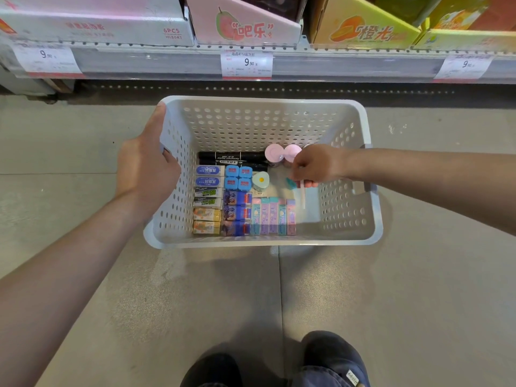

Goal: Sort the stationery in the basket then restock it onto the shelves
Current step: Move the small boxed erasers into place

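Here our left hand grips the far-left rim of the basket on the floor while our right hand pinches a thin, light, probably stiff white stick by its top at the basket's right.

We see a pale grey-white basket dotted all over with round holes. Inside lie black markers with white lettering, two round pink lids, four bright blue cubes with red labels, and a mint-green egg shape with a yellow centre. Along the left run erasers: blue-and-white, green-and-white, then orange-yellow. Beside them we find dark blue-purple boxes with red ends, and slim pastel packs in teal, lilac and pink. The floor is mottled grey. On the shelf above, a pink carton bears a green-and-pink fruit, a yellow carton an orange one.
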